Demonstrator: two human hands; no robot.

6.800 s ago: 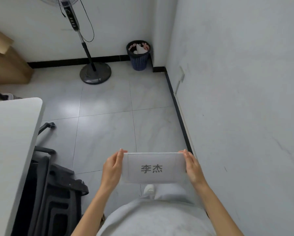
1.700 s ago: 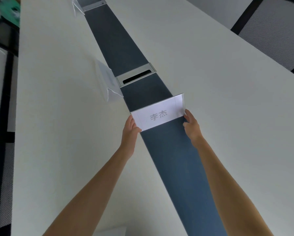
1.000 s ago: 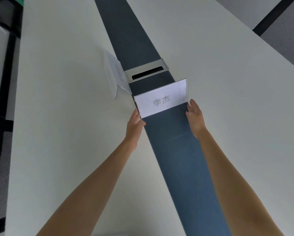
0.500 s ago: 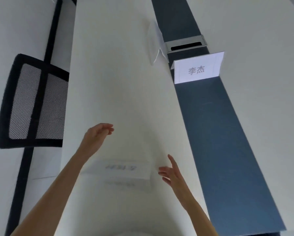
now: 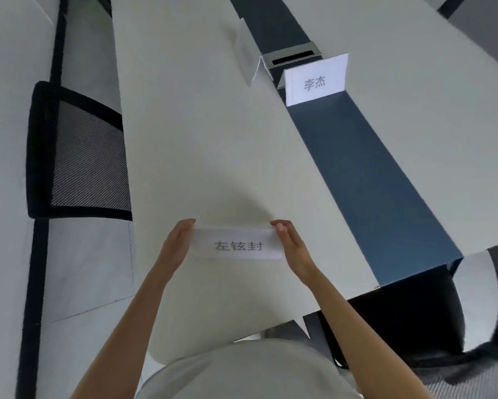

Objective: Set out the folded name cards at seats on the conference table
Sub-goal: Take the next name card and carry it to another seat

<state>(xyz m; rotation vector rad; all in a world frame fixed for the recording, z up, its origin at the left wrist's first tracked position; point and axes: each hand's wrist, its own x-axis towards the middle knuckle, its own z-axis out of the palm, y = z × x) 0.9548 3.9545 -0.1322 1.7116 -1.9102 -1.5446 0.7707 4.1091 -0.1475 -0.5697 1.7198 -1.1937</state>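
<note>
A white folded name card (image 5: 237, 244) with dark printed characters lies on the white conference table (image 5: 199, 139) near its close end. My left hand (image 5: 177, 249) presses the card's left end and my right hand (image 5: 292, 250) its right end, fingers curled over the top edge. Farther along, a second name card (image 5: 315, 80) stands upright on the table's dark blue centre strip (image 5: 371, 182), its print facing me. A third folded card (image 5: 246, 57) stands to its left, seen from the side.
A metal cable box (image 5: 292, 57) sits in the blue strip behind the standing card. A black mesh chair back (image 5: 78, 156) is beside the table's left edge. Another black chair (image 5: 415, 326) is under the table's close right corner.
My hands let go of the card now standing on the blue strip, pulled back toward me, and closed on the ends of another card near the table's close end.
</note>
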